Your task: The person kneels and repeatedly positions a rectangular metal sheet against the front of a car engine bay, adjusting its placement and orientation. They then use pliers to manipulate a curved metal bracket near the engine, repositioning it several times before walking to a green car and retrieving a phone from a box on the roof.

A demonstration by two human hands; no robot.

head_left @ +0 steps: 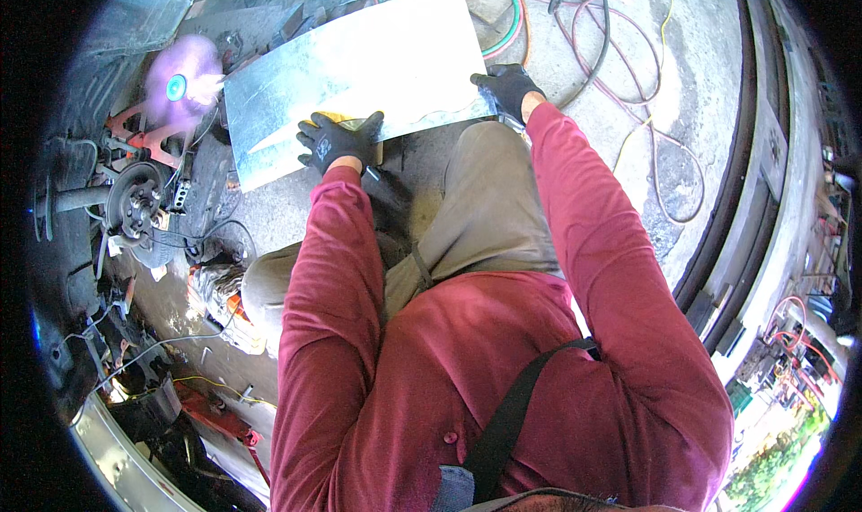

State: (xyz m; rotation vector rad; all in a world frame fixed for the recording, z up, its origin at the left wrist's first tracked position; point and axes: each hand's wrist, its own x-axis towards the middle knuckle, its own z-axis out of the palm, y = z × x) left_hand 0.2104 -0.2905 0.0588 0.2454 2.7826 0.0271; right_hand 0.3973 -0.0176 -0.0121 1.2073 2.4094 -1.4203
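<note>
A bright, shiny metal sheet (359,63) lies in front of my knees, tilted with its right end farther away. Gloved in black, my left hand (339,141) rests on its near edge with the fingers spread. A strip of yellow (337,117) shows behind that hand; what it belongs to is mostly hidden. Just below the wrist, a small light-coloured stick-like end (373,172) pokes out. At the sheet's right edge, my right hand (508,90), also in a black glove, holds the edge, its fingertips on the metal.
A fan (177,87) with blurred, spinning blades stands at the left on an orange frame. Below it is a wheel hub (136,202) with cables nearby. Red and green hoses (516,27) and loose cords (651,108) lie on the concrete floor. Dark metal rails (750,153) run along the right.
</note>
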